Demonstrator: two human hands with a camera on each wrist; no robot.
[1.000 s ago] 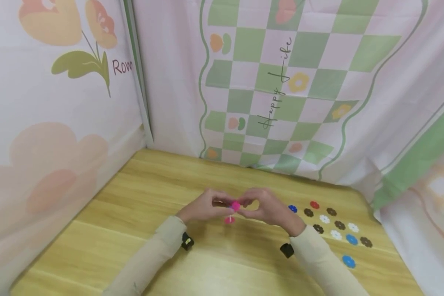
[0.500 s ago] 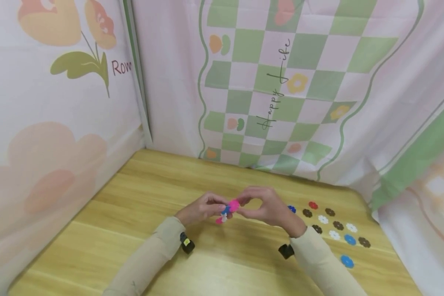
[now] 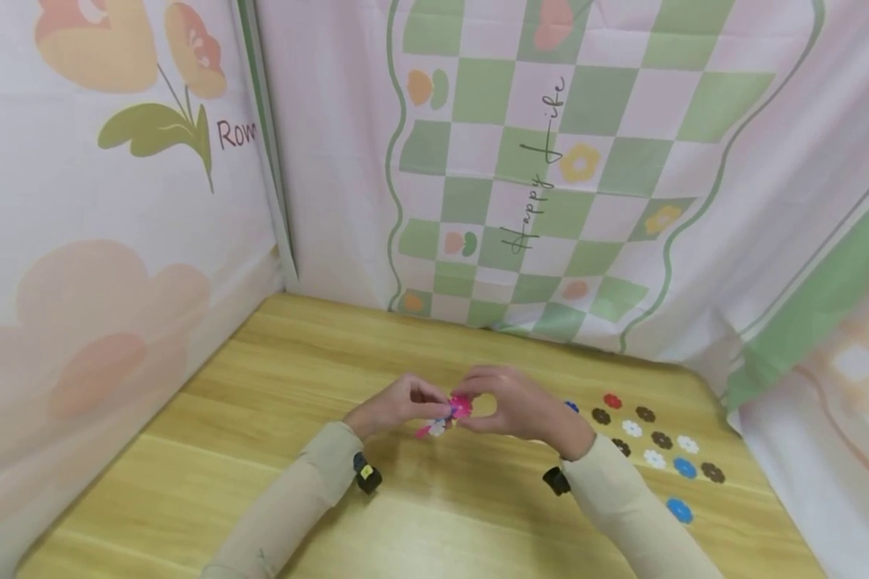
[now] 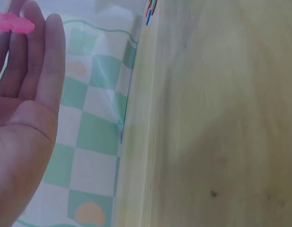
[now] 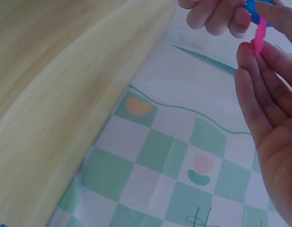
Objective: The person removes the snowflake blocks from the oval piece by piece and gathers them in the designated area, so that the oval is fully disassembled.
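Close together over the table, both hands work on a small chain of flower-shaped interlocking discs. My left hand (image 3: 397, 404) pinches a blue disc (image 5: 253, 10), mostly hidden by its fingers in the head view. With thumb and fingertips, my right hand (image 3: 523, 404) pinches a pink disc (image 3: 462, 407) by its edge, up against the blue one. Below the left fingers a white disc (image 3: 437, 428) and another pink disc (image 3: 422, 433) stick out of the chain. A pink disc (image 4: 13, 22) also shows by the left fingers in the left wrist view.
Several loose flower discs lie on the wooden table (image 3: 246, 386) at the right, including a red disc (image 3: 612, 400), a brown disc (image 3: 713, 473), a white disc (image 3: 654, 459) and a blue disc (image 3: 680, 510). A checkered curtain (image 3: 471, 201) hangs behind the table.
The chain has turned between the hands: its lower pink end has swung left, and the right hand's pink disc now faces the head camera more. The hands stay in nearly the same place.
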